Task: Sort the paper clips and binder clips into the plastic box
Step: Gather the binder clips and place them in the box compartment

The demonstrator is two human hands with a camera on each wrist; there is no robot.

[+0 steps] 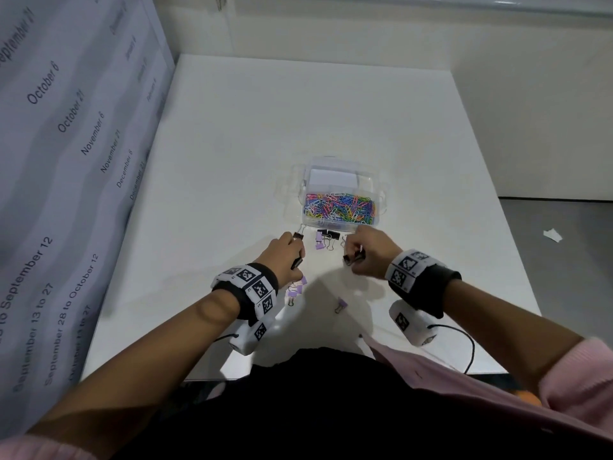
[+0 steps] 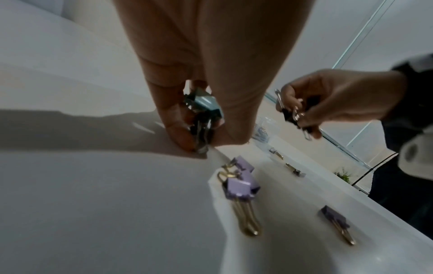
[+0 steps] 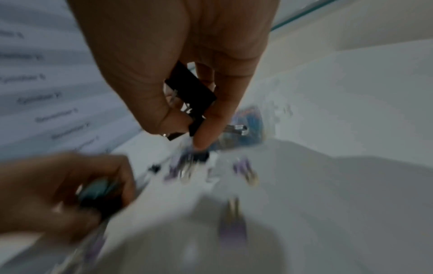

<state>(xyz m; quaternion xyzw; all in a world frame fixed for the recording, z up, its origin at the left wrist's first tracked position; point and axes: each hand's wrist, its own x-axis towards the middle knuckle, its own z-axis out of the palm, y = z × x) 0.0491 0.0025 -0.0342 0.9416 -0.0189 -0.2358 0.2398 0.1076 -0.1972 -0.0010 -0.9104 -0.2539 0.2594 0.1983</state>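
A clear plastic box (image 1: 381, 197) sits mid-table; its near compartment is full of coloured paper clips (image 1: 340, 209), its far one looks white inside. My left hand (image 1: 285, 257) grips several black binder clips (image 2: 202, 115) just left of the box's front. My right hand (image 1: 368, 252) holds black binder clips (image 3: 191, 92) to the right. Loose black and purple binder clips (image 1: 323, 239) lie between the hands in front of the box. More purple binder clips (image 1: 295, 290) lie under my left wrist, and a single one (image 1: 340, 305) nearer me.
The white table (image 1: 298, 127) meets a wall calendar sheet (image 1: 66, 161) on the left. A scrap of paper (image 1: 552, 234) lies on the grey floor at the right. Wrist cameras with cables hang below both wrists.
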